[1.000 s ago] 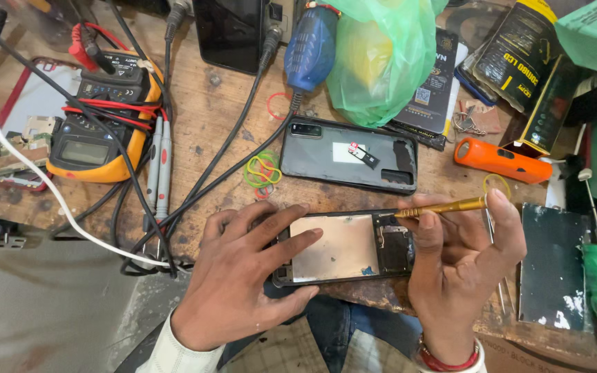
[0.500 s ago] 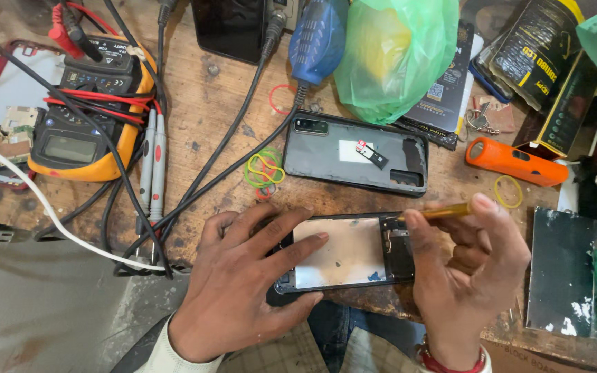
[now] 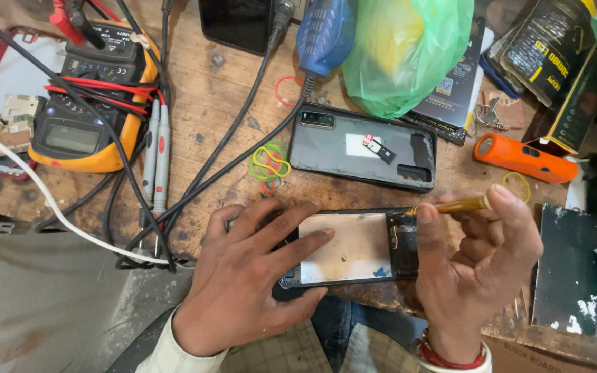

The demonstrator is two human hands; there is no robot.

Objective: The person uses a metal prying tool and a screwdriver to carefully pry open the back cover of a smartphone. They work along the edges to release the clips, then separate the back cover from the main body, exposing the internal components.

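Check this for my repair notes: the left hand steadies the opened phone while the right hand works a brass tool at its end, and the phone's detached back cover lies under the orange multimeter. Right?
Not quite. In the head view the back cover lies bare on the bench beyond the opened phone, well right of the orange multimeter. The left hand steadying and the right hand with the brass tool are correct.

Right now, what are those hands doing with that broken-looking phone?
A person is working on an opened phone at the edge of a wooden bench. The left hand lies flat on it, pinning it down. The right hand holds a thin brass-coloured tool, its tip at the phone's upper right corner. The phone's grey back cover lies apart, just behind, and a yellow multimeter sits to the left.
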